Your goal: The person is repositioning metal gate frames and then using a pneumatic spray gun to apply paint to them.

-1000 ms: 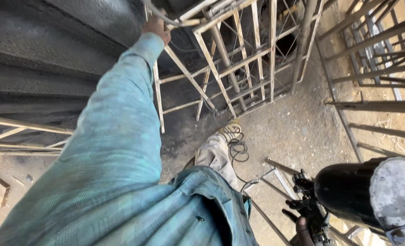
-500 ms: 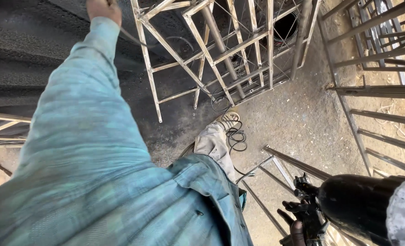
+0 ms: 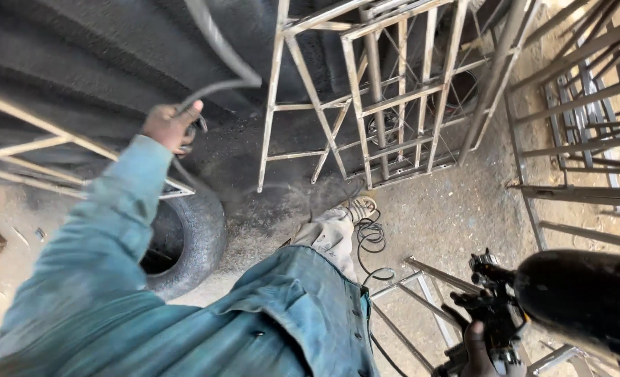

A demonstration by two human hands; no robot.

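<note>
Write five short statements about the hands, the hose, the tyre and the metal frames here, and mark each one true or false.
1. The left hand grips a grey hose. True.
2. The right hand is empty. False: it holds a spray gun with a black cup.
3. A tyre lies on the ground below the left arm. True.
4. The metal frames lie flat on the ground. False: they stand upright, leaning against the dark wall.
5. A dark cable coils on the ground near the person's foot. True.
</note>
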